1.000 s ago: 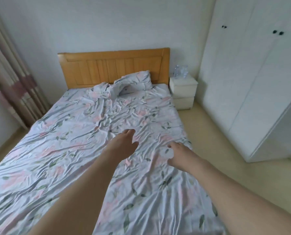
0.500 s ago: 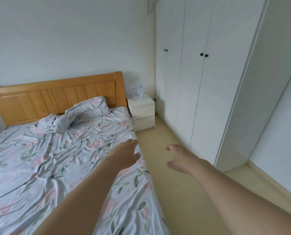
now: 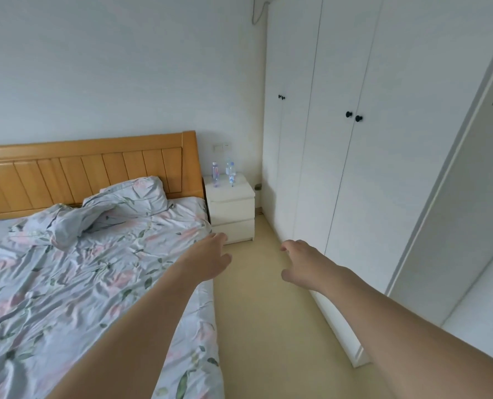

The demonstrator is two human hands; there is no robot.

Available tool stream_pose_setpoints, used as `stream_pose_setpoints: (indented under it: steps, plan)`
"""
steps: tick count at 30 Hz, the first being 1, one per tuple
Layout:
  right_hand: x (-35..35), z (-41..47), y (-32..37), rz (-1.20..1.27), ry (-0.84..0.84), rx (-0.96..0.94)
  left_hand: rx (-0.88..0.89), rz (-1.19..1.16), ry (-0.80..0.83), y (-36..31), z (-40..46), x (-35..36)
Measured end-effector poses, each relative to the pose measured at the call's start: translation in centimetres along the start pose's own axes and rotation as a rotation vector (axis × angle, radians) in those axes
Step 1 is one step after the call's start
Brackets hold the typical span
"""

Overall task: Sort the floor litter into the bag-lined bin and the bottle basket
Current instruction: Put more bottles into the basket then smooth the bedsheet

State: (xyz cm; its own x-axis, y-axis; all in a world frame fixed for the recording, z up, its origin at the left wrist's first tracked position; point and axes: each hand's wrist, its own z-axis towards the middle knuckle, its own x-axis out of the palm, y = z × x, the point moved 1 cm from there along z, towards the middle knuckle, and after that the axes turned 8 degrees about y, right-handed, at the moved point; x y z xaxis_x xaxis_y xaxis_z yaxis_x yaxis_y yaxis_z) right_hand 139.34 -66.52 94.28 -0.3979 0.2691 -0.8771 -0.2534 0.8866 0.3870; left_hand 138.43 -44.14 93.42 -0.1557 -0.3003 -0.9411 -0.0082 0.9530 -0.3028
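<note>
Both hands empty, fingers loosely spread: left hand (image 3: 210,262) over the floral bed edge, right hand (image 3: 302,264) over the beige floor. Two upright clear plastic bottles (image 3: 223,173) on white nightstand (image 3: 230,210), straight ahead, left nearer. No bin, basket or litter visible.

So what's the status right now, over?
Left hand and right hand open, holding nothing. No litter, bin or basket in view. Two bottles on nightstand. Floor ahead unobstructed.

Left hand (image 3: 210,262) over bed (image 3: 75,272), right hand (image 3: 302,263) over floor (image 3: 268,326) (both empty)
</note>
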Motion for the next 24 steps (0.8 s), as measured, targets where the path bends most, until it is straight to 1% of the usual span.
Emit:
stream_pose_setpoints:
  steps: [7,10,12,14,18,24]
  plan:
    - [-5.6,13.1,-7.3,0.057,0.039,-0.065,-0.070,0.038,0.011,-3.1,13.7,-0.7]
    - [-9.4,19.0,-10.0,0.100,0.035,-0.116,-0.119,0.016,-0.012,-4.2,19.9,-2.7]
    - [-12.0,21.8,-10.9,0.087,0.038,-0.135,-0.142,0.046,-0.011,-4.7,23.0,-4.3]
    - [-15.2,26.5,-12.1,0.097,0.045,-0.147,-0.176,0.052,-0.043,-4.9,27.5,-6.0]
    - [-19.1,35.3,-12.2,0.117,0.056,-0.194,-0.200,0.031,-0.063,-3.8,34.3,-8.0]
    - [-20.1,49.6,-10.6,0.044,0.115,-0.229,-0.227,-0.032,-0.080,1.5,46.3,-9.8]
